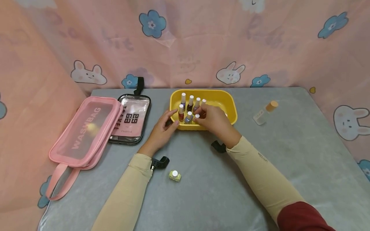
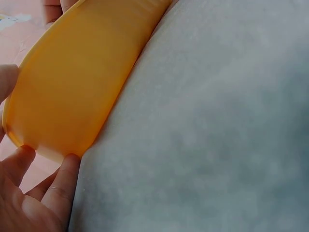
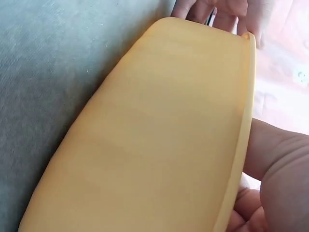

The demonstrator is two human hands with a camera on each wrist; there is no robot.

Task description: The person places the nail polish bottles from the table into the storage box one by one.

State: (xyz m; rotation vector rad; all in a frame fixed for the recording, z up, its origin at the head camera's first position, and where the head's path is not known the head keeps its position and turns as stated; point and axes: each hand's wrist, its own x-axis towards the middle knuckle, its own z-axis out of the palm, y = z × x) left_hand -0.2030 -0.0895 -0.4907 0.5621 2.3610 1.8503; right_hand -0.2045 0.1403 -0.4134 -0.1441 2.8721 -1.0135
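A yellow basket (image 1: 222,96) stands at the back of the table, with several white-capped nail polish bottles in its left half. Among them are a dark red nail polish bottle (image 1: 180,115) and a bluish-purple one (image 1: 188,118). My left hand (image 1: 162,130) holds the basket's left end, thumb at the front rim and fingers against the end wall. Over the basket's front edge reaches my right hand (image 1: 215,120); its thumb and index finger pinch a white-capped nail polish bottle (image 1: 197,116), whose body is mostly hidden. The right wrist view mainly shows the basket's outer wall (image 3: 145,121).
A yellow-green nail polish bottle (image 1: 174,175) stands on the grey table near the left forearm. On the right lies a clear bottle with a gold cap (image 1: 271,106). A pink wash bag (image 1: 83,134) partly overlaps a black-edged travel pouch (image 1: 133,118) on the left.
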